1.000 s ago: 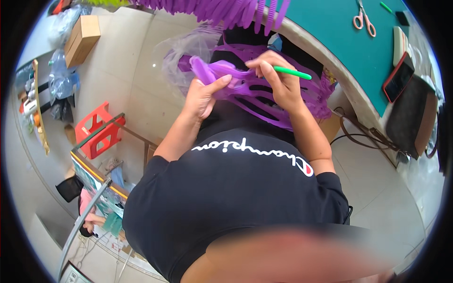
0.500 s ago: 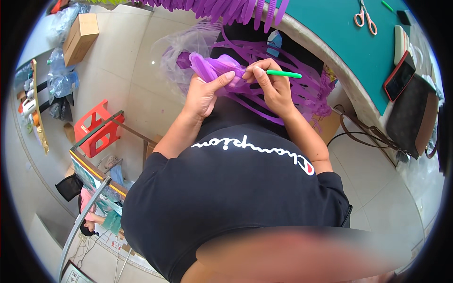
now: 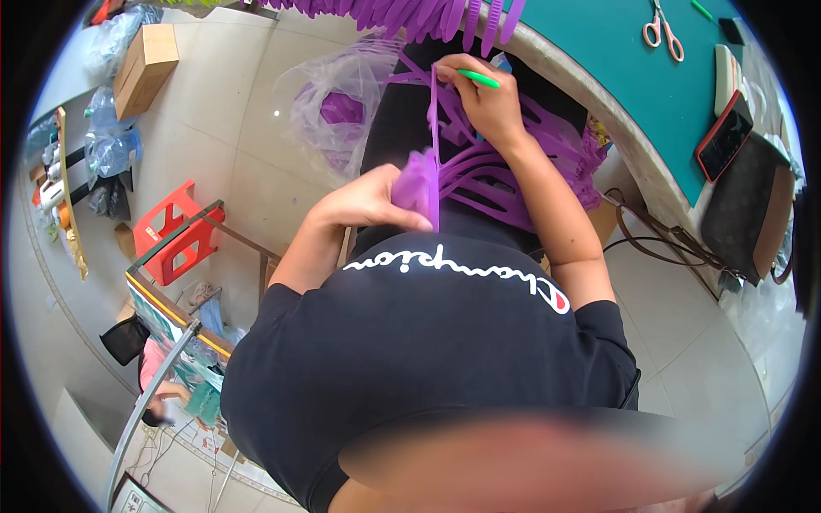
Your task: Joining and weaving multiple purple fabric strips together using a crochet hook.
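Note:
My left hand [image 3: 366,202] grips a soft purple rubbery piece [image 3: 416,185] close to my shirt, thumb on its near end. Farther out, my right hand [image 3: 493,101] is closed around a slim green-handled tool [image 3: 479,79], whose tip I cannot make out. A narrow purple strip [image 3: 434,107] runs taut between the fingertips of my right hand and the piece in my left. Purple strips and loops [image 3: 547,137] lie across my black-clad lap, under and beside my right forearm.
A clear plastic bag [image 3: 316,111] with purple pieces sits left of my lap. Purple pieces [image 3: 410,19] hang at the far edge. The green-topped table [image 3: 590,51] at right carries scissors [image 3: 663,34] and a phone [image 3: 724,138]. A red stool [image 3: 175,231] and another person are at left.
My hands have parted: the left came back toward my shirt with the purple piece, the right went farther out. A purple strip is now stretched between them.

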Demonstrator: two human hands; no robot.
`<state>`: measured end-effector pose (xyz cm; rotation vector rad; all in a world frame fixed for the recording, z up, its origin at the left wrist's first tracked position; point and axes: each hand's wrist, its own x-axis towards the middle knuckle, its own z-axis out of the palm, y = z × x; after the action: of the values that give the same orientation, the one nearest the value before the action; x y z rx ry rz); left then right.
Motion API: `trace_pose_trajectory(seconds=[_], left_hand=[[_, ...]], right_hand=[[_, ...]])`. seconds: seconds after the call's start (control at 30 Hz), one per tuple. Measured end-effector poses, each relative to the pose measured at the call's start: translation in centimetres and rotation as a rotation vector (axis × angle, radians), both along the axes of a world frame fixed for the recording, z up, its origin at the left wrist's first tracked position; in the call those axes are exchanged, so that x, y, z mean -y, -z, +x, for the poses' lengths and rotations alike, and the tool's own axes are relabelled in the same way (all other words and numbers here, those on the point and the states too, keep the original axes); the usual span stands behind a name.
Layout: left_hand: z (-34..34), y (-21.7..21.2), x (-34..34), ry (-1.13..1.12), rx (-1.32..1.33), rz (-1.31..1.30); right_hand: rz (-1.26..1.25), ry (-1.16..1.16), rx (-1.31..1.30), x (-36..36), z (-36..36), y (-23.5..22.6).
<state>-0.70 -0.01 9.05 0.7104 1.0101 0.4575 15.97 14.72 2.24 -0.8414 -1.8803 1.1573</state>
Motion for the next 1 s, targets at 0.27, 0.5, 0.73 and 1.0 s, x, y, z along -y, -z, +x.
trace_pose_trajectory(seconds=[0.27,0.5,0.73,1.0], left_hand=[[0.6,1.5,0.6,0.133,0.098,0.062],[1.8,2.9,-1.3,-0.765,0.017,0.114],[2.4,2.8,-2.4,-1.018,0.074,0.050],[2.4,2.8,-2.1,-0.990,0.018,0.110]], right_hand=[[0.107,0.180,0.183,-2.2,-0.8,3.4],[-0.167,-0.035,0.137,1.6,1.8,-3.0],[0.341,-0.180,-0.050,4.7,2.4,-3.4],[0.429,-0.186,0.026,4.7,2.2,-3.6]])
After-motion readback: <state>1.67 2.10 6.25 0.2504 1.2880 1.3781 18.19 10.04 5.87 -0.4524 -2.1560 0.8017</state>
